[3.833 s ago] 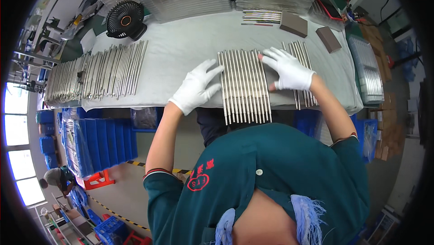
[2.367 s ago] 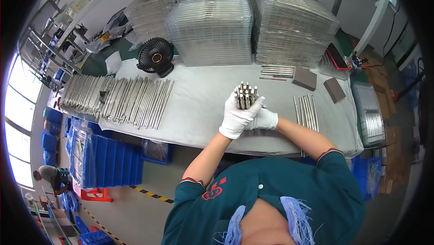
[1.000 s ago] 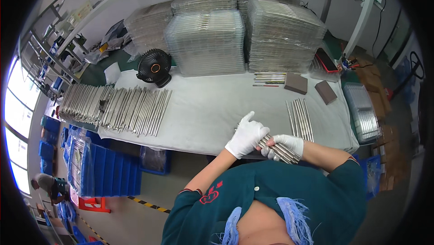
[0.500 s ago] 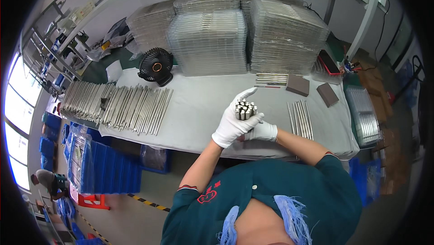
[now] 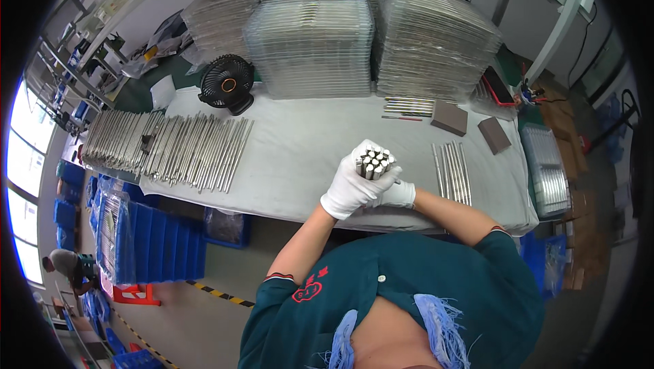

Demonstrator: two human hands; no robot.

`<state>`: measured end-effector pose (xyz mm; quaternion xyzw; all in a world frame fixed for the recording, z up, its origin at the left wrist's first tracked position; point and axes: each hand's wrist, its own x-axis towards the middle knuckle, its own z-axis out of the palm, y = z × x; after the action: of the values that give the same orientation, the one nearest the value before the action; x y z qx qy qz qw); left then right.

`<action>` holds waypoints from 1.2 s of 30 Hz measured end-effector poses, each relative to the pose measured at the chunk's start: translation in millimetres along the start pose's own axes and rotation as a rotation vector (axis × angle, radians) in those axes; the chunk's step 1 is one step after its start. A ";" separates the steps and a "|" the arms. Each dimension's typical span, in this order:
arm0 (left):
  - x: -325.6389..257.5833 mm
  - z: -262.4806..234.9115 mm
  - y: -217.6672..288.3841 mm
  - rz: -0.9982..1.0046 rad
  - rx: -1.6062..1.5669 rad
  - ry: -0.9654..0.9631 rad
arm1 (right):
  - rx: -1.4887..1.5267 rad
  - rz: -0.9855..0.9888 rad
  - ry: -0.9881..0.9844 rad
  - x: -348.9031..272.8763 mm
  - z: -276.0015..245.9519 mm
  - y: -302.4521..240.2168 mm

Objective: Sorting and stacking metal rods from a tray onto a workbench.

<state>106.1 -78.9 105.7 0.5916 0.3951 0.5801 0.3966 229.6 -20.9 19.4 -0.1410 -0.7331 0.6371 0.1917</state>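
I hold a bundle of metal rods (image 5: 374, 162) upright over the near edge of the grey table (image 5: 300, 151), their cut ends facing me. My left hand (image 5: 353, 186), in a white glove, wraps around the bundle from the left. My right hand (image 5: 397, 194), also gloved, grips it lower down, mostly hidden behind the left. A few loose rods (image 5: 452, 173) lie flat on the table to the right of my hands.
A long row of metal rods (image 5: 167, 148) covers the table's left part. A black desk fan (image 5: 228, 85) stands behind it. Stacks of clear plastic trays (image 5: 368, 35) line the back. Two brown blocks (image 5: 470, 126) lie at the right. Blue bins (image 5: 146, 246) stand under the table.
The rods lay flat in a row under both hands at first. I gathered them into a bundle, tipped it down near the table edge, then raised it upright again.
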 end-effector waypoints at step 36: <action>-10.1 -7.6 -24.6 0.061 -0.427 0.269 | 0.463 0.361 0.117 -66.6 -12.7 -95.4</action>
<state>98.1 -79.0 79.1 0.4236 0.2947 0.7356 0.4388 298.1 -53.9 108.4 -0.2582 -0.5191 0.8019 0.1444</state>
